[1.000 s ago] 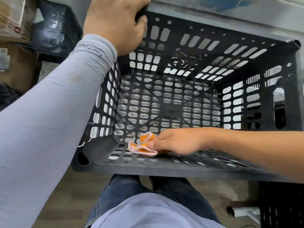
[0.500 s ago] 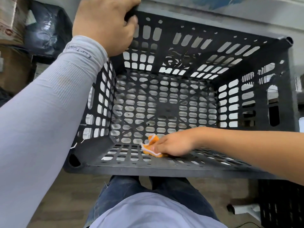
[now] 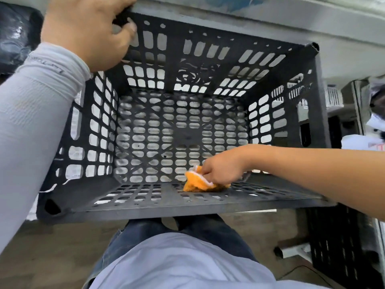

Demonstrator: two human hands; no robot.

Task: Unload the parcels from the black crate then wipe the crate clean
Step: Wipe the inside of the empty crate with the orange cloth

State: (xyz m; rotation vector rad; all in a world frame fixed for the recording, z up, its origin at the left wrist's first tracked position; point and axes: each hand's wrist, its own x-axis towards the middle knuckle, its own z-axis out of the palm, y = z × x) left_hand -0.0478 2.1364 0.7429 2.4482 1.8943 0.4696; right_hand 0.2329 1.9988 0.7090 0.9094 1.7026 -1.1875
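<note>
The crate (image 3: 187,126) fills the middle of the frame, tipped so its open side faces the person, and no parcels are seen inside. The left hand (image 3: 87,32), at upper left, has its grip curled over the top rim and holds the crate steady. The right hand (image 3: 223,166), lower right of centre, has its fingers closed on an orange cloth (image 3: 198,182) and presses it on the near wall, close to the floor grid.

What may go wrong: the crate seems to be held up mostly by that one left grip, so a hard wipe could make it swing or slip. The cloth is bunched small, so it may catch in the many holes, or pass over only a narrow strip and leave the corners dirty. A finger may also go into a slot
</note>
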